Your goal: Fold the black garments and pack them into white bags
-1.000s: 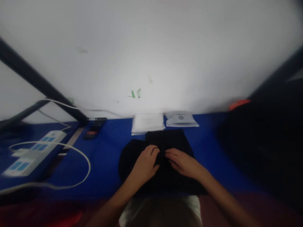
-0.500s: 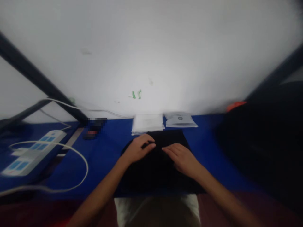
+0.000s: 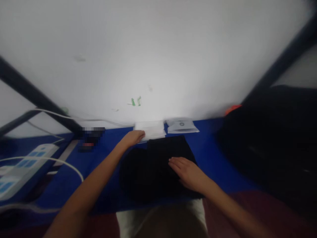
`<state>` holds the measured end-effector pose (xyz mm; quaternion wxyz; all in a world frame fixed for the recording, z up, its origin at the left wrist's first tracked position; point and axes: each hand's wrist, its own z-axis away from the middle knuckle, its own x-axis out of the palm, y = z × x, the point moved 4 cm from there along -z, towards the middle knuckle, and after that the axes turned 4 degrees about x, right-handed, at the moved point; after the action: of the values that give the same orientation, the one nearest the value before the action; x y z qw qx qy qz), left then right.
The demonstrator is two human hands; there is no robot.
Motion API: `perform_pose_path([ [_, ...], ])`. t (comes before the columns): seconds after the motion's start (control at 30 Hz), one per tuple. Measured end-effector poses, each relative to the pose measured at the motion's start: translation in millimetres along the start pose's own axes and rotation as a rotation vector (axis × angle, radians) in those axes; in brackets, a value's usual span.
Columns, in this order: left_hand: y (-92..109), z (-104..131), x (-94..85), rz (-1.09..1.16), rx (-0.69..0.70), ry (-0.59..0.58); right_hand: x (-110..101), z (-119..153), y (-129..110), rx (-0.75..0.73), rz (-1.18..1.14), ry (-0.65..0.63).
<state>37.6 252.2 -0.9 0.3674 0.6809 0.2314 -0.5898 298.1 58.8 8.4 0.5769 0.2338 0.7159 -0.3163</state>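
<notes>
- Left hand [image 3: 135, 137]: at the near-left edge of the stack of flat white packets [image 3: 155, 128]; fingers together and curled, any pinch indiscernible.
- Right hand [image 3: 187, 172]: fingers together, laid flat on the folded black cloth [image 3: 165, 148], centre near on the blue worktop [image 3: 206, 143].
- Step, as judged: steadying cloth, reaching to stack; separating one packet would call for a fingertip pinch.
- Far right: pale packet with round dark mark [image 3: 182, 125]. Left: white power strip with blue sockets [image 3: 28, 167]. Right: large black mass [image 3: 269, 142], limiting space.

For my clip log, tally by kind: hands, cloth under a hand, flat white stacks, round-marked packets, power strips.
Left hand and right hand: 2
Black cloth: 1
Flat white stack: 1
Round-marked packet: 1
Power strip: 1
Total: 6
</notes>
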Motion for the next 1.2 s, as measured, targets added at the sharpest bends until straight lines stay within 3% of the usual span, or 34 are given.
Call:
perform_pose_path([
  [0.13, 12.3, 8.2, -10.5, -0.044, -0.052, 0.043, -1.3, -2.0, -0.9, 0.009, 0.011, -0.012],
  [0.37, 59.1, 44.5, -32.0, -0.068, 0.015, 0.046, 0.8, -9.1, 2.5, 0.002, -0.008, 0.029],
  [0.57, 90.8, 61.5, -45.5, -0.174, 0.015, 0.170, -14.9, -15.0, 6.4, -0.011, -0.115, -0.024],
  [0.63, 97.7, 61.8, -45.7, -0.199, 0.012, 0.187, -26.5, -17.0, 2.1, -0.077, -0.196, 0.044],
  [0.73, 108.6, 61.9, -44.5, -0.202, 0.027, 0.201, -42.6, -21.2, -9.6, -0.256, -0.338, 0.253],
  [0.83, 121.7, 65.8, -44.0, -0.081, 0.066, 0.206, -41.2, -30.9, -17.6, -0.366, -0.401, 0.348],
  [1.0, 141.8, 80.3, -45.5, 0.216, 0.188, 0.221, -19.8, -44.4, -8.3, -0.228, -0.344, 0.467],
  [1.2, 151.1, 87.7, -35.0, 0.197, 0.172, 0.282, -7.3, -49.1, -1.2, 0.024, -0.015, 0.419],
])
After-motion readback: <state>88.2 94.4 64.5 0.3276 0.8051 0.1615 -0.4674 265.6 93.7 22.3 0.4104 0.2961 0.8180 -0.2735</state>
